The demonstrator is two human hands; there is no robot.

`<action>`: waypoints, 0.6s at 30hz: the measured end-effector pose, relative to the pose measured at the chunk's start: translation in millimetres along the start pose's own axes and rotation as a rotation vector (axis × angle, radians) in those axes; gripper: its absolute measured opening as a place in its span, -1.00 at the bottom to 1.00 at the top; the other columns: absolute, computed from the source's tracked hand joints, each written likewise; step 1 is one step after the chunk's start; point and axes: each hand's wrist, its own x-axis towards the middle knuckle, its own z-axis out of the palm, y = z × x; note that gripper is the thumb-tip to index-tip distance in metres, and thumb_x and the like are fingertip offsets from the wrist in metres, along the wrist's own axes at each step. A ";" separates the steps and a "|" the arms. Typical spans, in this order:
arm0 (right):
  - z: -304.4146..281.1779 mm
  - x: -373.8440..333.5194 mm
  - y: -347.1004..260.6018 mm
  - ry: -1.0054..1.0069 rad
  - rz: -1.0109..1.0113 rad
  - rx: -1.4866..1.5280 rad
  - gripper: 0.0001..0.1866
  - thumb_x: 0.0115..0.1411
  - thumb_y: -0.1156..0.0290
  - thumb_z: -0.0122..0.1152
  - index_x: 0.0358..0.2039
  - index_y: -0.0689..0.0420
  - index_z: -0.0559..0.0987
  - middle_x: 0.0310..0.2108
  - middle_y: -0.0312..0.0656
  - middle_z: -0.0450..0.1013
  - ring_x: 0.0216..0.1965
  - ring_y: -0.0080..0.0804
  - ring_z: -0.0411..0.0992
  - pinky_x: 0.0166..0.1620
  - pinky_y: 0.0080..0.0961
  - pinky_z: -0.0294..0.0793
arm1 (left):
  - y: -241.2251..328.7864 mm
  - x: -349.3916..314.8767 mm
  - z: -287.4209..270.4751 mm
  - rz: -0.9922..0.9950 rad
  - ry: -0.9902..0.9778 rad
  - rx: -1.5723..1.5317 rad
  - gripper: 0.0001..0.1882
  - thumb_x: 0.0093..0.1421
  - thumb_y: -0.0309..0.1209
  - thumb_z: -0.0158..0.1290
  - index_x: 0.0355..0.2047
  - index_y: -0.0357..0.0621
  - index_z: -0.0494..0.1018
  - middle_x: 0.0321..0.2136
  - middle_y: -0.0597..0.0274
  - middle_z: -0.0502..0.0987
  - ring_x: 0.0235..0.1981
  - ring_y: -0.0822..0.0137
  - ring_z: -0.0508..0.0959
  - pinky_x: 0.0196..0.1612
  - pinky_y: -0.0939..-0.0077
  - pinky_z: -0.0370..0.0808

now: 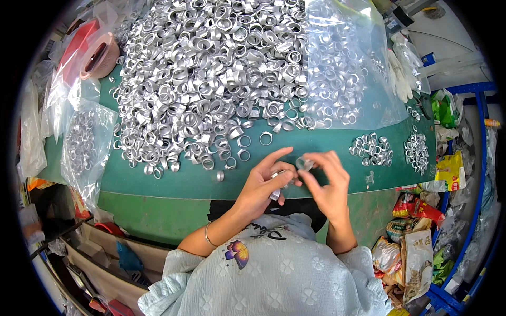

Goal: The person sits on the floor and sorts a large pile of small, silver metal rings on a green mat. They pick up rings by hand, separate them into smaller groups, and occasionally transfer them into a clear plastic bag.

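Near the front edge of the green table, my left hand (268, 183) is closed around a few silver metal rings (276, 193), partly hidden by the fingers. Just to its right, my right hand (328, 181) pinches a single metal ring (304, 164) between thumb and fingertips; this ring is slightly blurred. Beyond both hands spreads a large heap of silver metal rings (211, 79). A few loose rings lie at its near edge, one ring (265, 138) just past my left hand's fingertips.
Clear plastic (337, 68) covers rings at the right. Two small ring piles (372, 149) (416, 151) lie near the right edge. A bag of rings (81, 142) and a pink basket (103, 57) stand left. A blue rack (478, 174) and packages (411, 231) are beyond the table.
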 end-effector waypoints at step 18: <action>23.7 24.1 27.9 0.032 0.329 0.376 -0.91 0.08 0.59 0.10 -0.37 0.22 0.54 -0.56 -0.29 0.42 -0.55 -0.57 0.32 -0.44 -0.66 0.26 | -3.4 -0.5 -14.8 0.144 0.039 -0.060 -0.86 0.18 -0.38 -0.02 -0.37 -0.21 0.42 -0.37 0.19 0.47 -0.31 0.34 0.53 -0.67 0.69 0.42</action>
